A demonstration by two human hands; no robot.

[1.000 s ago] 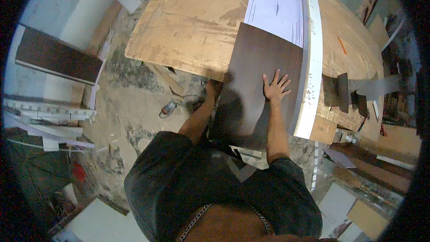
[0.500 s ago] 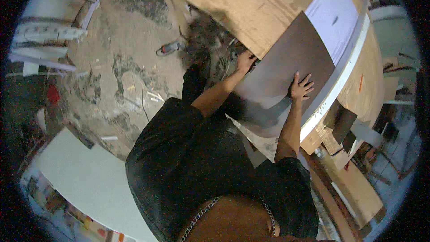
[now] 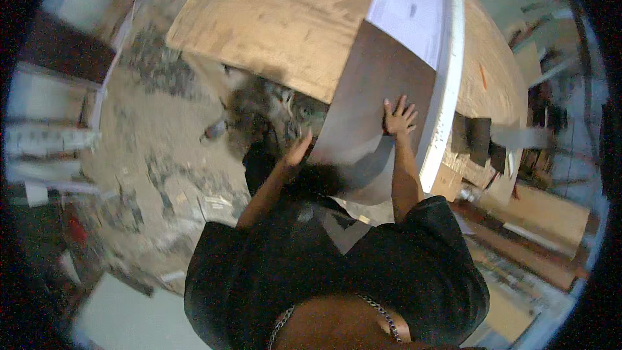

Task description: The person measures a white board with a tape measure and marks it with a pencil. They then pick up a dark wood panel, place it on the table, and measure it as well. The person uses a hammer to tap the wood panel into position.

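A dark brown sheet (image 3: 353,123) lies over the near part of a plywood-topped table and overhangs toward me. My right hand (image 3: 401,118) rests on its surface, palm down with fingers spread. At the sheet's left edge is my left hand (image 3: 299,150), slightly blurred, with its fingers stretched out along that edge. Whether they touch the edge I cannot tell. Beyond the brown sheet lies a pale lilac-white sheet (image 3: 408,10). Both sheets run beside a long white straight strip (image 3: 446,84) on the right.
The plywood top (image 3: 278,19) extends away to the far left. Under its near edge are shadowed scraps on the dusty floor (image 3: 149,155). A small tool (image 3: 214,131) lies left of it. Boards and offcuts (image 3: 538,214) are stacked at the right. A white panel (image 3: 129,317) stands at lower left.
My view has turned, so the table appears farther left. My left hand has come back from near the plywood corner along the brown sheet's left edge. My right hand stays flat on the sheet.
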